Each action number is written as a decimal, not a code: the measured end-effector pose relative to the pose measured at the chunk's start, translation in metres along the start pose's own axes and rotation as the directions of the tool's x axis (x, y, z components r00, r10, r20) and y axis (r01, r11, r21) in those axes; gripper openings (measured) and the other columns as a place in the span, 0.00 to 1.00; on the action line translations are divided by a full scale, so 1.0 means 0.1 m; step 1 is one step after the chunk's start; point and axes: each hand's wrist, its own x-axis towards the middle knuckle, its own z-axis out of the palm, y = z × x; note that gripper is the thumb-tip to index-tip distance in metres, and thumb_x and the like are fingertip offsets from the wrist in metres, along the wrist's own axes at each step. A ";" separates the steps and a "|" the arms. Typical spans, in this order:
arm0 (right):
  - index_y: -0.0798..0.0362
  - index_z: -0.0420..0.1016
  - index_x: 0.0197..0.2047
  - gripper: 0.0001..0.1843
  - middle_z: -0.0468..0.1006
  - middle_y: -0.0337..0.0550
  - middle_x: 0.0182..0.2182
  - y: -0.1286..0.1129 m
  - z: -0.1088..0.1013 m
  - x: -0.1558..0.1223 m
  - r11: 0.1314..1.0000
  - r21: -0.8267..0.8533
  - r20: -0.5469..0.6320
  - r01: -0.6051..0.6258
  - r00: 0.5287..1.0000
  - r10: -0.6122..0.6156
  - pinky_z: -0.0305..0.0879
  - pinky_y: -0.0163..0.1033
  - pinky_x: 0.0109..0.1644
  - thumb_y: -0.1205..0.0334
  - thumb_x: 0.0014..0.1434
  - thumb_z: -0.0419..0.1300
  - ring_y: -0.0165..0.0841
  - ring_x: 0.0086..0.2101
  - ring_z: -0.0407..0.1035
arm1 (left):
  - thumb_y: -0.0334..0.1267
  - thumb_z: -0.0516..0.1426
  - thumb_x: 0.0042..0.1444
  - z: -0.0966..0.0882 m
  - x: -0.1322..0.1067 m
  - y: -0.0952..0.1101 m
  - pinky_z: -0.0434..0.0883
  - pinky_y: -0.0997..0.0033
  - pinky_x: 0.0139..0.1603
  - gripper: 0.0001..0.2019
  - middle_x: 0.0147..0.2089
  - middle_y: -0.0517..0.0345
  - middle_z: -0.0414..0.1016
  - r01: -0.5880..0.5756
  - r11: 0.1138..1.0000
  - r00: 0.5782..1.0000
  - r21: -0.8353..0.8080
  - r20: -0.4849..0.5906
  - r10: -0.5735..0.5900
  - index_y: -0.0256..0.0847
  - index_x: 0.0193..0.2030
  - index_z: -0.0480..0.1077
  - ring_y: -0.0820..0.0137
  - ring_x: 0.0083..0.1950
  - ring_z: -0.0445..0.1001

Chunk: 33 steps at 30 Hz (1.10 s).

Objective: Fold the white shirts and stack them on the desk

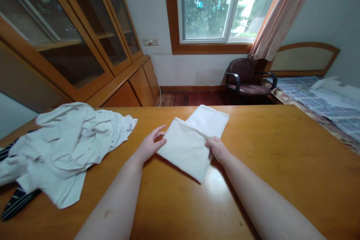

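A folded white cloth (pixel 194 138) lies on the wooden table (pixel 281 165) in front of me, one folded layer overlapping the other. My left hand (pixel 150 144) rests at its left edge, thumb and fingers pinching the fabric's border. At the cloth's right edge my right hand (pixel 217 149) grips it with curled fingers. Both forearms reach in from the bottom of the view.
A crumpled pile of white garments (pixel 67 146) lies on the table's left, over a dark striped cloth (pixel 17 198). Beyond the table stand a glass-door wooden cabinet (pixel 70 33), a dark armchair (pixel 247 77) under the window, and a bed (pixel 323 97) at right.
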 end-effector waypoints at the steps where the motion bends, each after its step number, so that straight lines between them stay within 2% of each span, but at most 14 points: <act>1: 0.54 0.69 0.24 0.10 0.70 0.36 0.18 -0.01 -0.02 0.00 0.999 -0.028 -0.020 0.027 0.999 -0.028 0.57 0.34 0.26 0.59 0.38 0.52 0.32 0.23 0.63 | 0.53 0.59 0.49 0.05 -0.01 0.00 0.67 0.53 0.55 0.41 0.56 0.38 0.69 0.011 0.998 0.999 -0.064 0.050 -0.008 0.34 0.65 0.52 0.53 0.55 0.70; 4: 0.54 0.69 0.26 0.09 0.69 0.34 0.20 -0.06 -0.07 -0.02 0.947 -0.272 -0.154 0.170 0.964 -0.217 0.55 0.34 0.28 0.58 0.43 0.53 0.31 0.25 0.61 | 0.53 0.62 0.45 0.23 -0.06 0.06 0.66 0.55 0.56 0.46 0.60 0.38 0.66 -0.006 0.982 0.985 -0.191 0.169 0.039 0.35 0.66 0.49 0.52 0.58 0.68; 6: 0.53 0.70 0.28 0.10 0.70 0.35 0.22 -0.09 -0.10 -0.03 0.856 -0.487 -0.245 0.173 0.914 -0.324 0.55 0.34 0.30 0.57 0.47 0.53 0.31 0.27 0.62 | 0.53 0.63 0.44 0.30 -0.08 0.10 0.63 0.56 0.59 0.49 0.64 0.40 0.60 -0.035 0.973 0.962 -0.230 0.255 0.095 0.37 0.68 0.45 0.52 0.62 0.63; 8: 0.53 0.72 0.31 0.12 0.72 0.36 0.24 -0.13 -0.12 -0.05 0.792 -0.601 -0.307 0.107 0.884 -0.352 0.55 0.34 0.31 0.55 0.50 0.53 0.32 0.28 0.63 | 0.51 0.64 0.42 0.32 -0.08 0.12 0.61 0.56 0.61 0.52 0.66 0.42 0.57 -0.056 0.985 0.940 -0.163 0.323 0.107 0.39 0.69 0.42 0.53 0.64 0.60; 10: 0.53 0.72 0.33 0.14 0.74 0.39 0.26 -0.18 -0.14 -0.06 0.754 -0.656 -0.314 0.040 0.894 -0.320 0.55 0.34 0.31 0.51 0.51 0.55 0.32 0.28 0.65 | 0.48 0.65 0.41 0.33 -0.08 0.11 0.60 0.57 0.62 0.53 0.66 0.44 0.57 -0.069 0.998 0.939 -0.010 0.337 0.068 0.40 0.70 0.41 0.54 0.64 0.60; 12: 0.53 0.72 0.31 0.16 0.75 0.41 0.26 -0.23 -0.15 -0.08 0.709 -0.706 -0.295 -0.010 0.913 -0.281 0.55 0.34 0.30 0.47 0.50 0.57 0.33 0.28 0.65 | 0.46 0.65 0.42 0.33 -0.06 0.09 0.60 0.57 0.62 0.52 0.65 0.47 0.59 -0.076 0.988 0.950 0.135 0.310 0.031 0.41 0.70 0.40 0.55 0.62 0.62; 15: 0.53 0.71 0.26 0.17 0.73 0.40 0.22 -0.26 -0.19 -0.07 0.665 -0.744 -0.288 -0.055 0.925 -0.246 0.53 0.34 0.28 0.48 0.53 0.55 0.33 0.26 0.65 | 0.45 0.62 0.47 0.34 -0.05 0.08 0.59 0.58 0.63 0.50 0.66 0.48 0.57 -0.097 0.968 0.962 0.230 0.270 0.032 0.42 0.71 0.36 0.56 0.63 0.61; 19: 0.54 0.71 0.27 0.15 0.75 0.41 0.24 -0.22 -0.26 -0.01 0.723 -0.687 -0.335 -0.073 0.915 -0.226 0.55 0.33 0.29 0.53 0.56 0.52 0.33 0.28 0.67 | 0.47 0.60 0.49 0.37 -0.05 0.08 0.54 0.58 0.65 0.52 0.69 0.47 0.52 -0.062 0.974 0.965 0.219 0.264 0.002 0.42 0.71 0.29 0.58 0.66 0.57; 21: 0.54 0.72 0.29 0.15 0.76 0.43 0.27 -0.19 -0.29 0.01 0.737 -0.671 -0.349 -0.082 0.912 -0.217 0.55 0.33 0.29 0.55 0.57 0.51 0.33 0.29 0.68 | 0.46 0.62 0.47 0.37 -0.06 0.08 0.55 0.59 0.65 0.54 0.67 0.46 0.56 -0.033 0.986 0.956 0.164 0.293 -0.016 0.42 0.70 0.27 0.59 0.64 0.60; 23: 0.54 0.72 0.30 0.14 0.76 0.44 0.28 -0.19 -0.30 0.01 0.704 -0.703 -0.353 -0.100 0.909 -0.223 0.55 0.34 0.30 0.55 0.57 0.51 0.34 0.29 0.68 | 0.44 0.62 0.47 0.38 -0.07 0.10 0.58 0.59 0.62 0.55 0.64 0.48 0.62 -0.006 0.998 0.945 0.062 0.328 -0.015 0.44 0.70 0.27 0.61 0.61 0.65; 26: 0.55 0.72 0.32 0.13 0.77 0.47 0.30 -0.21 -0.30 0.00 0.609 -0.780 -0.352 -0.145 0.906 -0.235 0.55 0.34 0.31 0.57 0.57 0.51 0.35 0.32 0.68 | 0.42 0.61 0.49 0.39 -0.09 0.14 0.65 0.61 0.55 0.51 0.53 0.52 0.73 0.040 0.996 0.947 -0.081 0.321 -0.012 0.44 0.71 0.30 0.63 0.53 0.72; 28: 0.55 0.73 0.33 0.12 0.77 0.48 0.31 -0.24 -0.31 0.00 0.578 -0.797 -0.354 -0.172 0.910 -0.217 0.55 0.35 0.32 0.58 0.57 0.52 0.36 0.33 0.68 | 0.40 0.61 0.49 0.41 -0.09 0.15 0.67 0.62 0.52 0.49 0.46 0.56 0.76 0.063 0.993 0.962 -0.096 0.270 -0.035 0.44 0.71 0.35 0.64 0.49 0.74; 30: 0.55 0.73 0.34 0.11 0.77 0.48 0.32 -0.26 -0.31 0.00 0.576 -0.795 -0.357 -0.190 0.914 -0.191 0.55 0.35 0.33 0.59 0.57 0.52 0.36 0.33 0.68 | 0.38 0.62 0.47 0.43 -0.08 0.15 0.67 0.64 0.52 0.47 0.47 0.56 0.76 0.100 0.991 0.966 -0.088 0.248 -0.075 0.45 0.70 0.40 0.65 0.49 0.73; 33: 0.55 0.73 0.35 0.10 0.77 0.48 0.34 -0.27 -0.31 0.00 0.581 -0.790 -0.358 -0.198 0.917 -0.174 0.56 0.34 0.34 0.60 0.55 0.53 0.36 0.35 0.69 | 0.33 0.63 0.42 0.45 -0.07 0.12 0.67 0.68 0.52 0.49 0.55 0.53 0.72 0.157 0.986 0.953 -0.049 0.270 -0.138 0.45 0.70 0.44 0.64 0.52 0.72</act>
